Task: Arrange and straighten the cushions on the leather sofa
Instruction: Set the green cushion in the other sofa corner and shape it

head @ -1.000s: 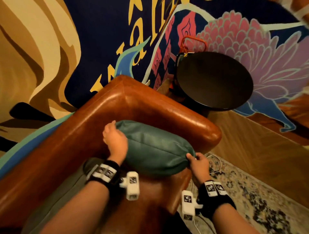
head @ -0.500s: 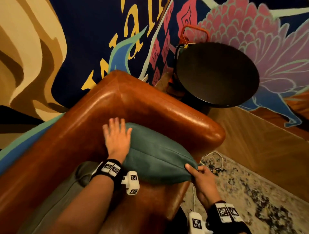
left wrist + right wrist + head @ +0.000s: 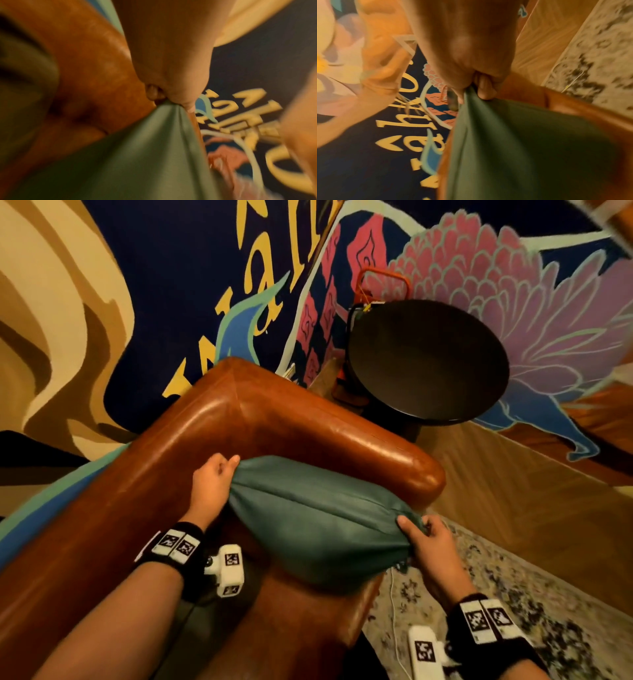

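A green cushion (image 3: 318, 518) lies in the corner of the brown leather sofa (image 3: 239, 419), against its armrest. My left hand (image 3: 214, 481) pinches the cushion's far left corner, which bunches under the thumb (image 3: 187, 104) in the left wrist view. My right hand (image 3: 426, 534) grips the near right corner of the cushion (image 3: 513, 142), the fabric gathered between thumb and fingers (image 3: 485, 89). Both corners are pulled outward and the cushion's seam runs straight between them.
A round dark side table (image 3: 428, 361) stands just past the armrest, against the painted mural wall (image 3: 205, 268). A patterned rug (image 3: 513, 594) with a white cable (image 3: 394, 621) lies on the wooden floor to the right. A grey-green seat cushion (image 3: 22, 83) sits at the near left.
My left hand lay flat on the cushion half a second ago and now pinches its corner. The cushion is lifted slightly and stretched between both hands; my right hand kept its grip.
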Demonstrator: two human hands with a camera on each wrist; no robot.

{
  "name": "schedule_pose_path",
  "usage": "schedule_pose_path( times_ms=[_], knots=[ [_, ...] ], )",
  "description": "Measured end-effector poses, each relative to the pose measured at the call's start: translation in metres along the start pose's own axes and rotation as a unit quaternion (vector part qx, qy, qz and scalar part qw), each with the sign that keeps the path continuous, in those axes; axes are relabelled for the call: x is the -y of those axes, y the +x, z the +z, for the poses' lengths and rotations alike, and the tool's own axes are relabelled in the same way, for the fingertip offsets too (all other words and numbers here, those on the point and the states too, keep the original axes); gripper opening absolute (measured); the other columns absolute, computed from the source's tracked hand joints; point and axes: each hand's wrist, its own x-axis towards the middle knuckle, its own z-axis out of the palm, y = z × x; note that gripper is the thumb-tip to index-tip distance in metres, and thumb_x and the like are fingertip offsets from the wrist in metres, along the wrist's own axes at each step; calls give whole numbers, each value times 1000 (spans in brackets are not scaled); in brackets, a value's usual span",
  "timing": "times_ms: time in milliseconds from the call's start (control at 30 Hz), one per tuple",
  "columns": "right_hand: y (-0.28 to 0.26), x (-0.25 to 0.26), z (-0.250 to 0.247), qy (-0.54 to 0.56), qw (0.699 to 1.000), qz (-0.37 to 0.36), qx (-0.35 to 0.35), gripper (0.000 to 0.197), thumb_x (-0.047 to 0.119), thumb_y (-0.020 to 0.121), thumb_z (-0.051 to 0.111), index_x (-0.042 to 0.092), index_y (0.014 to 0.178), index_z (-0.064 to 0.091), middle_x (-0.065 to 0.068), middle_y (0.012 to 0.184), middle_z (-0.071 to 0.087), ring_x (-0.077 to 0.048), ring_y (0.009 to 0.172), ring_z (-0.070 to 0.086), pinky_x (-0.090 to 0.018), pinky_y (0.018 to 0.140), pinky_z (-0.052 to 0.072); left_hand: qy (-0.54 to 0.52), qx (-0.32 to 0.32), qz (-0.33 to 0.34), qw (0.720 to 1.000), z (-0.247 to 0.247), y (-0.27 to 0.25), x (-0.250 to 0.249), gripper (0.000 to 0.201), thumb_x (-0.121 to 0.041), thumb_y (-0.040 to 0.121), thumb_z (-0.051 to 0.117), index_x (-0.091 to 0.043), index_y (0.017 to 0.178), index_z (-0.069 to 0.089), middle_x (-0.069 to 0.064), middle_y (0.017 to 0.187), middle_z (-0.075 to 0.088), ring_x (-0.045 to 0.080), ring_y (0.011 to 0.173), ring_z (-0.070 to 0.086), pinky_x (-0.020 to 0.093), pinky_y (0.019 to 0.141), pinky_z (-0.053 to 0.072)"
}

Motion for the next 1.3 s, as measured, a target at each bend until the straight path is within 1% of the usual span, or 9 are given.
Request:
schedule_pose_path(
  times_ms=[133, 333, 500, 633, 800, 933, 1067, 1167, 1300],
  knots=[
    [-34, 61, 50, 63, 971, 106, 206, 6, 10, 94, 63, 12, 95, 58, -3, 60, 52, -11, 42, 41, -24, 38, 44, -84, -37, -142, 986, -14, 6, 20, 27, -36, 94, 64, -12, 106, 58, 17, 93, 70, 30, 75, 66, 45, 77, 57],
    [-18, 132, 195, 33, 952, 99, 287, 21, 7, 97, 49, 13, 77, 50, -3, 55, 42, -7, 30, 39, -15, 34, 36, -129, 247, 44, 959, -15, -86, -47, 60, -35, 73, 64, -37, 133, 53, -17, 133, 56, -11, 123, 50, 14, 107, 34],
    [11, 122, 232, -119, 901, 52, 414, 26, 32, 106, 45, 19, 87, 56, -3, 71, 61, -12, 56, 56, -22, 50, 41, -10, -18, -114, 993, 19, -73, -27, 14, -20, 90, 67, -7, 94, 70, 14, 91, 74, 30, 90, 70, 36, 71, 43],
    [79, 89, 181, -209, 918, -51, 334, 10, 23, 104, 50, 21, 97, 56, -3, 83, 60, -13, 67, 55, -25, 58, 42, -172, -7, -128, 977, 6, -33, -8, 31, -31, 100, 56, -17, 125, 66, 4, 125, 68, 19, 117, 62, 32, 95, 47],
    [163, 20, 125, -365, 837, -59, 404, 41, 22, 104, 52, 23, 145, 46, -7, 126, 57, -18, 109, 58, -31, 87, 47, -453, -33, -302, 838, 45, -95, 46, 62, -70, 91, 46, -41, 146, 42, -10, 153, 44, 18, 142, 42, 44, 116, 34],
    [169, -3, 144, -454, 729, -132, 495, 60, 38, 106, 43, 32, 159, 17, 19, 152, 17, 0, 143, 15, 5, 104, 1, -488, -80, -442, 748, 98, -148, 54, 68, -72, 89, 47, -17, 126, 66, 1, 122, 70, 24, 115, 64, 39, 97, 49],
    [166, -32, 162, -429, 736, -103, 514, 69, 68, 96, 36, 57, 154, 1, 18, 164, 10, -11, 152, 18, -31, 126, 17, -480, -60, -545, 684, 147, -194, 65, 104, -93, 56, 59, -16, 125, 66, 8, 123, 70, 26, 110, 66, 46, 98, 52],
    [155, 1, 160, -357, 771, -111, 515, 56, 36, 108, 33, 27, 161, 16, 18, 160, 16, 6, 144, 21, 0, 108, 27, -471, 7, -512, 718, 123, -196, 49, 78, -88, 75, 43, -30, 122, 67, -1, 100, 77, 19, 89, 72, 38, 77, 58],
    [193, -2, 159, -386, 742, -116, 536, 55, 53, 105, 37, 41, 157, 25, 20, 165, 20, 5, 150, 15, -36, 128, 9, -451, 25, -452, 769, 124, -201, 43, 76, -81, 76, 50, -58, 146, 28, -8, 145, 53, 24, 123, 60, 48, 84, 59]
  ],
)
